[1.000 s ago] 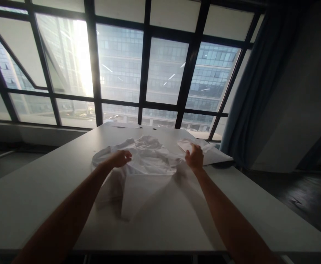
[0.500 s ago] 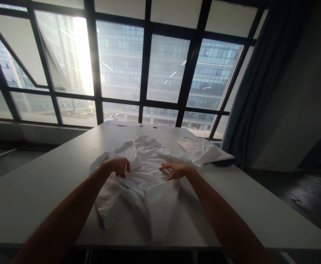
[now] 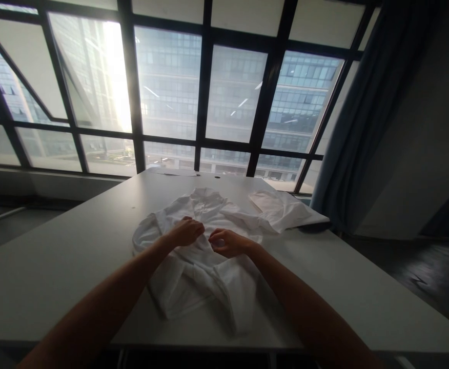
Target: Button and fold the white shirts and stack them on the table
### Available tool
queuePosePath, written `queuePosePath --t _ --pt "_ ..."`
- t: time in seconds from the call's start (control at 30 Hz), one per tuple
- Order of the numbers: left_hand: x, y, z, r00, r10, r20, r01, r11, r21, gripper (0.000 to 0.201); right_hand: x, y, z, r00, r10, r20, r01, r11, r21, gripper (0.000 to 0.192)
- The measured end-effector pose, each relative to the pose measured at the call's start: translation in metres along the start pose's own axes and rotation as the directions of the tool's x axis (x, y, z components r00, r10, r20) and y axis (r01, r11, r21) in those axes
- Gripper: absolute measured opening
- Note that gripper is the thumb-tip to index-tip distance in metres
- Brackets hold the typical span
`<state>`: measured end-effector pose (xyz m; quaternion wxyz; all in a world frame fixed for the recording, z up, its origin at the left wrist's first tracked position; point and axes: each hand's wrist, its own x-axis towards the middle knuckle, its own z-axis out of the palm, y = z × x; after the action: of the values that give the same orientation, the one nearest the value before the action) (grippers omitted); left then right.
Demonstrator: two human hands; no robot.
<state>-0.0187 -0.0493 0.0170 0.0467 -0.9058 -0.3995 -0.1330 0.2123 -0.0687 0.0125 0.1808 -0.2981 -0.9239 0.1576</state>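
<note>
A crumpled white shirt (image 3: 209, 266) lies spread on a white table (image 3: 55, 266), collar end toward the window. My left hand (image 3: 186, 231) and my right hand (image 3: 228, 242) sit close together over the middle of the shirt, fingers curled and pinching its fabric. A sleeve or flap of the shirt (image 3: 286, 210) stretches out toward the table's far right corner. The lower part of the shirt bunches in folds near the table's front edge.
A large window with dark frames (image 3: 205, 92) fills the wall behind the table. A blue curtain (image 3: 363, 113) hangs at the right. A flat sheet (image 3: 174, 173) lies at the table's far edge. Dark floor (image 3: 420, 277) shows to the right.
Both hands have moved inward from the shirt's sides and now meet at its middle. The shirt has been drawn together and lies more bunched than before.
</note>
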Motion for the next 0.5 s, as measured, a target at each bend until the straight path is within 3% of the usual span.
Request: queuePosePath --t 0.1,0.2,0.23,0.3,0.4,0.5 --pt "-0.009 -0.016 -0.017 0.97 -0.226 0.091 0.219 0.972 0.081 0.038 -0.004 0.001 -0.008 0.994 0.109 0.012 -0.109 0.994 -0.019 0.022" --pt "-0.016 -0.024 -0.033 0.857 -0.394 0.332 0.372 0.919 0.131 0.023 -0.003 0.002 -0.017 0.961 0.264 0.081 -0.255 0.961 -0.104 0.037" --pt "-0.016 -0.022 -0.035 0.839 -0.411 0.356 0.386 0.911 0.142 0.017 0.001 0.001 -0.018 0.944 0.322 0.074 -0.308 0.939 -0.154 0.04" --pt "-0.01 -0.012 -0.032 0.87 -0.408 0.277 0.385 0.913 0.136 0.011 0.017 -0.003 -0.015 0.905 0.424 -0.016 -0.414 0.874 -0.256 0.037" --pt "0.003 0.007 -0.013 0.931 -0.356 0.084 0.351 0.934 0.074 0.024 0.053 -0.007 -0.004 0.839 0.511 -0.188 -0.544 0.781 -0.307 0.031" --pt "0.012 0.013 0.007 0.937 -0.344 0.051 0.345 0.939 -0.004 0.029 0.088 -0.004 0.004 0.766 0.625 -0.154 -0.642 0.727 -0.245 0.04"
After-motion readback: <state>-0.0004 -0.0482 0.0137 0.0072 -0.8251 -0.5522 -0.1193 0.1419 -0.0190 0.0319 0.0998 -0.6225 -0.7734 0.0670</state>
